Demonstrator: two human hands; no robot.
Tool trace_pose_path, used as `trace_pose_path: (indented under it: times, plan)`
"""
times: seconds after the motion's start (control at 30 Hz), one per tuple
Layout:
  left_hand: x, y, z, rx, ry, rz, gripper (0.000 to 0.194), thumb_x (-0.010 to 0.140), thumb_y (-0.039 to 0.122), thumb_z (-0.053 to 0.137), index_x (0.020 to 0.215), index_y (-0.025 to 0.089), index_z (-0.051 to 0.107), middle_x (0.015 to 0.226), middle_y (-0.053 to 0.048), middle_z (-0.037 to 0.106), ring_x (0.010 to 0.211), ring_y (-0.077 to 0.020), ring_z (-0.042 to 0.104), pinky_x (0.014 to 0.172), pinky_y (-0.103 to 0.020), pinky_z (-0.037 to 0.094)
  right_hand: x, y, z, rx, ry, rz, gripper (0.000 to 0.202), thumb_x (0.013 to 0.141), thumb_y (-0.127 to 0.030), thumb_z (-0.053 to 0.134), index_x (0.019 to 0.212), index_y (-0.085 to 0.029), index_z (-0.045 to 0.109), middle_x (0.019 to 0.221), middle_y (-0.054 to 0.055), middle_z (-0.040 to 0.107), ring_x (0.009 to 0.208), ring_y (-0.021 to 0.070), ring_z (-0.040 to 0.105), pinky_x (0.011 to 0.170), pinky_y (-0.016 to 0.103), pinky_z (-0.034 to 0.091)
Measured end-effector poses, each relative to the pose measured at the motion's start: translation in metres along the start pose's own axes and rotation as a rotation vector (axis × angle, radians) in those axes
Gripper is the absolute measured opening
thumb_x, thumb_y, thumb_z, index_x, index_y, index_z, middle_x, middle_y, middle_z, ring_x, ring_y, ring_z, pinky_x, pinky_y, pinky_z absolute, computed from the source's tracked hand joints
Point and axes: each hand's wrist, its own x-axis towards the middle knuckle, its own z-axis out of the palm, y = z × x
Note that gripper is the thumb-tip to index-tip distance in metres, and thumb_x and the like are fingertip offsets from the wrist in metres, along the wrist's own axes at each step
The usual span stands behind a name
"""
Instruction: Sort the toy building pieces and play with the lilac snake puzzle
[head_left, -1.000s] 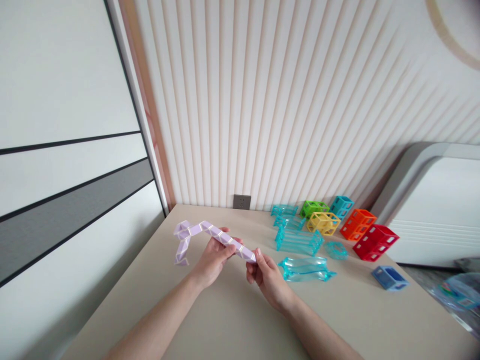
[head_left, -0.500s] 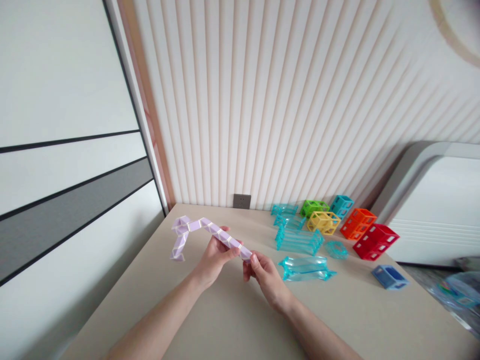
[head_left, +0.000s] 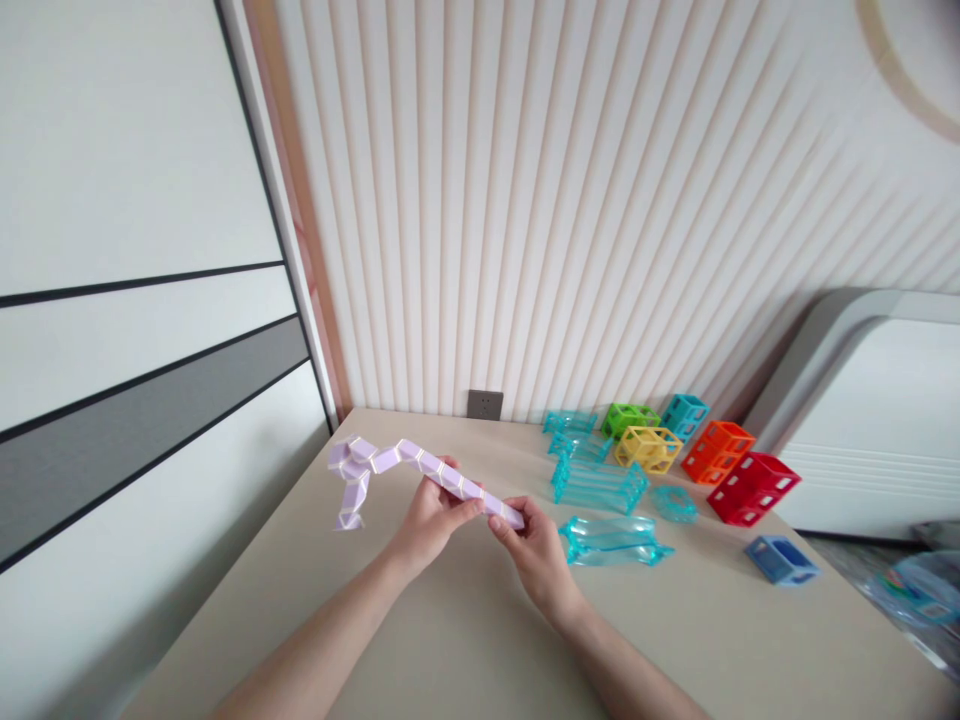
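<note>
A lilac and white snake puzzle (head_left: 420,462) made of linked wedges is held up over the table. Its right part runs nearly straight, while the left part bends over and hangs down in a folded cluster. My left hand (head_left: 435,515) is closed around the middle of the straight part, thumb on the near side and fingertips showing behind. My right hand (head_left: 531,545) pinches the right end of the snake between thumb and fingers. Some of the fingers of both hands are hidden behind the puzzle.
On the table (head_left: 450,640), clear turquoise pieces (head_left: 600,485) lie right of my hands. Beyond them stand open-sided blocks: green (head_left: 628,418), yellow (head_left: 648,449), teal (head_left: 684,415), orange (head_left: 718,452) and red (head_left: 754,488). A blue block (head_left: 782,559) lies near the right edge. A ribbed wall (head_left: 450,250) rises behind.
My right hand has shifted its grip, and more of the snake's right end now shows. The folded left part has turned and hangs slightly further left and lower.
</note>
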Motion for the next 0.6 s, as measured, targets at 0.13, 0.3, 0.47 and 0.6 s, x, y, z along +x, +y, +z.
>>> trace_pose_path:
  times: [0.13,0.3,0.47,0.6]
  plan:
    - [0.0,-0.001,-0.001,0.007,-0.009,-0.01,0.071,0.059,0.028,0.094,0.109,0.024,0.042,0.089,-0.002,0.076,0.094,-0.0205,0.071,0.085,-0.033,0.054,-0.004,-0.002,-0.002,-0.187,0.056,-0.083,0.045,0.081,-0.063,0.068,0.081,-0.019,0.057,0.069,-0.001,0.054,0.064,0.0161,0.046,0.058,0.027,0.037]
    - [0.0,-0.001,-0.005,0.05,-0.069,-0.034,0.069,0.061,0.027,0.093,0.111,0.023,0.045,0.085,-0.002,0.076,0.084,-0.0196,0.072,0.081,-0.034,0.055,-0.011,-0.006,-0.002,-0.245,-0.138,-0.155,0.044,0.094,-0.06,0.051,0.088,-0.018,0.063,0.07,0.001,0.059,0.064,0.0164,0.05,0.06,0.027,0.038]
    - [-0.001,0.001,-0.007,0.09,-0.057,0.018,0.061,0.072,0.043,0.085,0.117,0.02,0.051,0.091,-0.006,0.077,0.088,-0.023,0.073,0.081,-0.035,0.055,-0.015,-0.011,0.001,-0.193,-0.231,-0.02,0.061,0.095,-0.07,0.04,0.082,-0.016,0.065,0.064,0.002,0.061,0.06,0.016,0.052,0.059,0.027,0.038]
    - [0.001,0.004,-0.007,0.142,-0.012,0.063,0.051,0.083,0.061,0.067,0.107,0.016,0.063,0.094,-0.011,0.078,0.096,-0.0281,0.072,0.082,-0.037,0.054,-0.015,-0.01,-0.001,-0.123,-0.333,0.014,0.066,0.093,-0.073,0.042,0.086,-0.013,0.07,0.072,0.006,0.069,0.068,0.0183,0.057,0.066,0.03,0.042]
